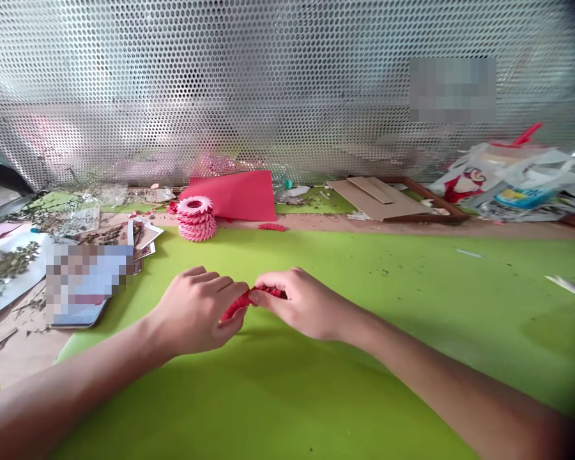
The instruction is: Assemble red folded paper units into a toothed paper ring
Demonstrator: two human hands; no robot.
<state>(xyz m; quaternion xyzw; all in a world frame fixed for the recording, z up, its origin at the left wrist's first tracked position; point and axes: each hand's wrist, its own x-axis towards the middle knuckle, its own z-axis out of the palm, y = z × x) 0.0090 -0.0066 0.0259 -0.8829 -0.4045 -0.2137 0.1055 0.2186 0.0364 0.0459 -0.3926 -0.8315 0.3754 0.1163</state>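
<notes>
A curved strip of red folded-paper pieces (pixel 236 306) spans between my two hands, just above the green mat (pixel 268 396). My left hand (pixel 199 311) has its fingers closed round the strip's left part. At the strip's right part my right hand (pixel 299 301) pinches it between thumb and forefinger. Both hands partly cover the strip, so its ends are hidden. Beyond the left hand stands a pink and white ring-shaped stack of folded paper (pixel 197 220). A short red folded-paper strip (pixel 271 227) lies at the mat's far edge.
Behind the stack leans a red paper sheet (pixel 244 197). A phone (pixel 84 313) lies at left beside photo cards (pixel 146 236) and dried plant bits (pixel 14 262). Cardboard pieces (pixel 378 199) and plastic bags (pixel 508 176) sit at back right, before a perforated metal panel (pixel 268 83).
</notes>
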